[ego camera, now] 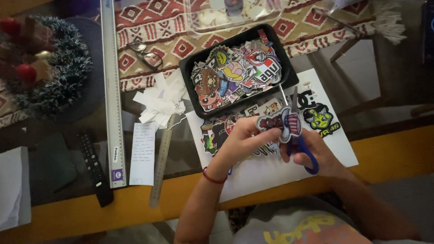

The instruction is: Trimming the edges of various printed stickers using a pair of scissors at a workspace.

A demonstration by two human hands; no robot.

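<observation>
- Black tray (190,68): rectangular, on the patterned cloth (153,40), heaped with cut-out colour stickers (235,72).
- Clear plastic container (199,22): beyond the tray, top cut off by the frame; contents pale and hard to make out.
- Sticker sheet (271,171): white, just below the tray, printed figures partly hidden under both hands.
- Left hand (242,140): fingers pinched shut on a sticker cut-out (278,123), held above the sheet; red band at the wrist.
- Right hand (318,156): closed through the blue handles of the scissors (298,135), blades pointing up behind the cut-out; how far the blades gape cannot be told.
- Paper scraps (160,101): white pile left of the tray.
- Long ruler (112,90), steel ruler (160,167), spectacles (144,53), remote control (94,167), written note (142,153).
- Tinsel wreath (49,63): far left, dim, partly cut off.
</observation>
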